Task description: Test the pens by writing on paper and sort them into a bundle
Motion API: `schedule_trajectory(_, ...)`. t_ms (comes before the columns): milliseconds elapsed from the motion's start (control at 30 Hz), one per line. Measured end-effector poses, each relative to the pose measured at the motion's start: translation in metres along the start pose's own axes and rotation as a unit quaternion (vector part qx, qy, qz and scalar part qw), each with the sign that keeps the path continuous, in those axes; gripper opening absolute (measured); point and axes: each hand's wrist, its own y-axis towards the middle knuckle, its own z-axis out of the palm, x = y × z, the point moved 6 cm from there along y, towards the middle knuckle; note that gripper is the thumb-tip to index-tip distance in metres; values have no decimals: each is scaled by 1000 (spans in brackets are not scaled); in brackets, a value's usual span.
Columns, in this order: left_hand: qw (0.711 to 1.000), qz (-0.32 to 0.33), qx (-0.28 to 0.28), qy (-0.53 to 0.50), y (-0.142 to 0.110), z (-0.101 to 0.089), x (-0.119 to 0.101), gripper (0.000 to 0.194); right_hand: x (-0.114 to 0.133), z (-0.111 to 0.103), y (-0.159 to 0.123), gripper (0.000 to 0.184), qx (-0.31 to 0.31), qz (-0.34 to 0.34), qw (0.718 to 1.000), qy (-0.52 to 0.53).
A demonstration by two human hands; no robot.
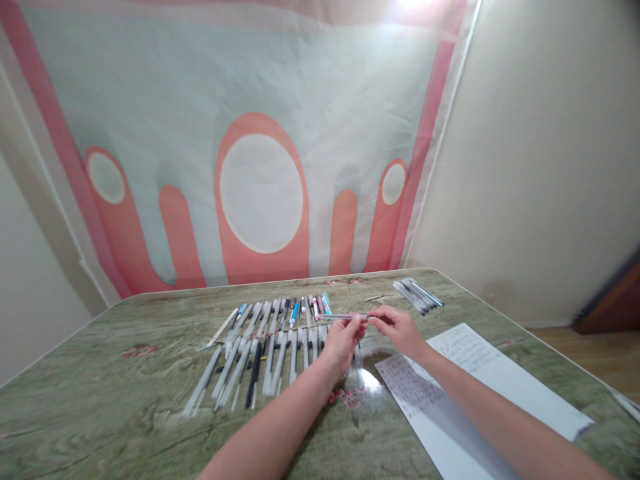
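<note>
A slim clear-grey pen (336,317) lies nearly level between my two hands, above the table. My left hand (344,341) is closed around its middle. At its darker right end, the fingers of my right hand (398,328) pinch the pen; the exact part they hold is hard to make out. Left of my hands are two rows of pens and pen parts, among them a black pen (254,375) and a blue-and-white pen (294,313). My left hand partly hides the right end of the nearer row.
A group of pens (418,296) lies at the back right of the wood-patterned table (125,400). Handwritten white paper (470,353) lies under my right forearm. A patterned wall covering (320,87) rises behind the table.
</note>
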Motion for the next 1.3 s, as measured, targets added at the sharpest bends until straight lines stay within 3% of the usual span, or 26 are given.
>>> schedule_trajectory(300, 999, 31, 14, 37, -1, 2, -5, 28, 12, -1, -3, 28, 0, -80, 991, -103)
schedule_trajectory(400, 997, 40, 31, 54, -3, 6, -5, 28, 6, 1, -4, 35, 3, -43, 995, -95)
schedule_trajectory(600, 997, 39, 28, 54, -2, 7, -5, 29, -13, 13, -4, 45, 73, 93, 991, 62)
schedule_trajectory(800, 999, 28, -5, 39, 1, 0, -3, 30, -2, 7, -1, 26, 52, 33, 998, 32)
schedule_trajectory(1000, 998, 29, 12, 50, 3, -2, 2, 28, -12, 12, -3, 38, 73, 59, 996, 8)
schedule_trajectory(1167, 998, 27, -13, 48, 5, -7, 3, 29, -11, 11, -4, 28, 63, 54, 996, 26)
schedule_trajectory(1300, 998, 31, 6, 62, 4, -4, 3, 29, -8, 11, -5, 32, 68, 46, 997, -3)
